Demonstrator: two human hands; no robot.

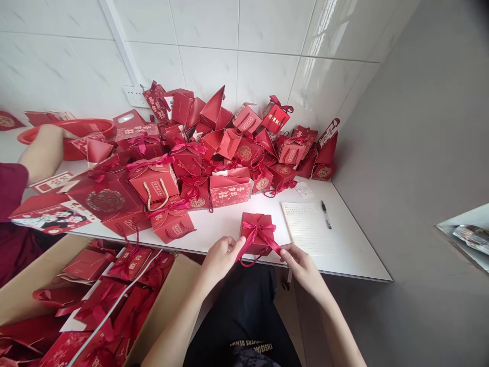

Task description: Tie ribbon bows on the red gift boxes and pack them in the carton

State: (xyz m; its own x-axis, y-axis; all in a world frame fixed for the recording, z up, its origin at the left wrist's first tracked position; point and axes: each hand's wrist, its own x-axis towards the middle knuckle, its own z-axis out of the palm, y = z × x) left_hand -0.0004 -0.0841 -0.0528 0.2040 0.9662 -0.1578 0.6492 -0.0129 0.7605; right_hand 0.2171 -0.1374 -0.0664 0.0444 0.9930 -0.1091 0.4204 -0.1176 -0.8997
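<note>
A small red gift box (256, 235) with a pink-red ribbon bow on top sits at the near edge of the white table (344, 250). My left hand (220, 256) is closed in a pinch on the left tail of the ribbon. My right hand (298, 261) pinches the right ribbon tail just beside the box. A red cord handle hangs below the box front.
A heap of red gift boxes (214, 148) covers the back of the table up to the tiled wall. A lined notepad (307, 228) and a pen (326, 214) lie right of the box. An open cardboard carton (114, 290) of red boxes stands lower left. Another person's arm (40, 153) reaches in at left.
</note>
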